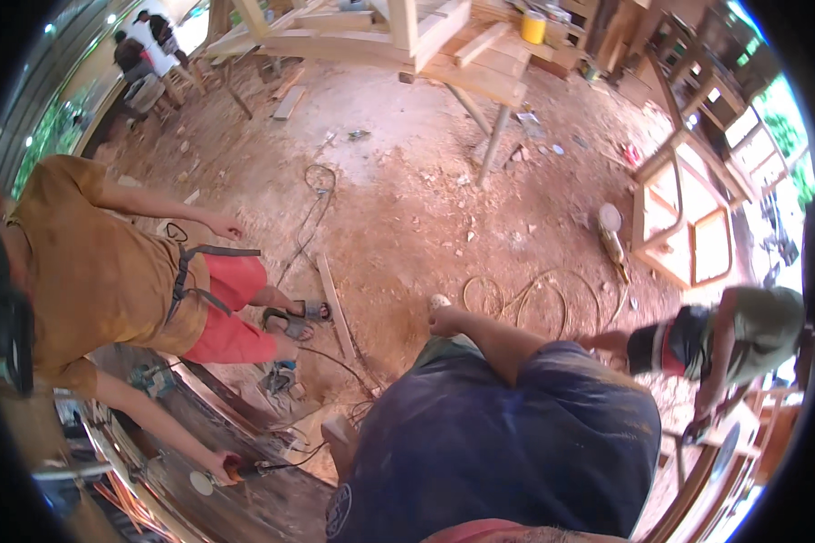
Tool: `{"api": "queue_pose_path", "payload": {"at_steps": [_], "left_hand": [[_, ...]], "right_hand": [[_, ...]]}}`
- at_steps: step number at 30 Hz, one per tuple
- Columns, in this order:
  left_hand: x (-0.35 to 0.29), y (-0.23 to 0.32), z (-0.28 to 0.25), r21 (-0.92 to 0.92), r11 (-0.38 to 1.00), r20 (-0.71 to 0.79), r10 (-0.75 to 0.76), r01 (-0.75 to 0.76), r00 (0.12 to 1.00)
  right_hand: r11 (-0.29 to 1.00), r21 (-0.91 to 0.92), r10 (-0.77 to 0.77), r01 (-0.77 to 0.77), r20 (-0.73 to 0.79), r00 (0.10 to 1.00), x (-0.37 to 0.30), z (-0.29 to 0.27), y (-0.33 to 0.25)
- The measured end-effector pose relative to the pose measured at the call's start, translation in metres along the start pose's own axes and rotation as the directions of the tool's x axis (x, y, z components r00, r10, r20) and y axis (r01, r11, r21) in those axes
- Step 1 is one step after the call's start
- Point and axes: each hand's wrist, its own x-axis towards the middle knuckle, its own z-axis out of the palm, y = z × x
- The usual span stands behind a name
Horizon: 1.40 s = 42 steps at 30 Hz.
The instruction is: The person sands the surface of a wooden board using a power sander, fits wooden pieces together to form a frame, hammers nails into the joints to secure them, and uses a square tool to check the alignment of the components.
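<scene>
My right arm reaches across my dark blue shirt [516, 434], and my right hand [441, 319] is closed in front of my green shorts [445, 348]. A small whitish thing [439, 300] shows at its fingers; I cannot make out what it is. Low on the left, partly hidden by my shirt, my left hand [342, 452] is closed around a pale block [338, 427]. A dark cord [303, 460] runs close by it, toward a tool [234, 466] in a co-worker's hand.
A co-worker in a mustard shirt [109, 262] stands at left; another in green [761, 335] bends at right. A disc power tool [611, 237] and a coiled yellowish hose [543, 285] lie on the dusty floor. Beyond are a wooden table [480, 77] and a chair frame [684, 217].
</scene>
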Motion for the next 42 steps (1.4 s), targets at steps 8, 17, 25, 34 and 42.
{"api": "queue_pose_path", "payload": {"at_steps": [8, 17, 25, 34, 42], "left_hand": [[0.084, 0.213, 0.037, 0.089, 0.98, 0.113, 0.167, -0.177, 0.979], [0.212, 0.368, 0.002, -0.107, 0.843, -0.083, 0.521, -0.528, 0.849], [0.337, 0.49, -0.067, -0.116, 0.777, -0.136, 0.605, -0.619, 0.785], [0.453, 0.681, -0.176, -0.306, 0.356, 0.084, 0.934, -0.883, 0.348], [0.537, 0.82, -0.263, -0.357, 0.071, -0.146, 0.981, -0.931, 0.131]], "right_hand": [[0.907, 0.411, 0.188, -0.091, -0.202, 0.961, -0.026, -0.034, 0.252], [0.29, 0.904, 0.698, -0.313, 0.024, 0.716, -0.039, -0.159, 0.329], [0.974, 0.221, 0.112, -0.053, -0.261, 0.959, 0.117, -0.26, 0.164], [0.647, 0.26, -0.427, 0.717, -0.655, 0.623, 0.215, -0.526, -0.095], [0.492, 0.252, 0.03, 0.834, -0.962, 0.272, 0.238, -0.704, -0.126]]}}
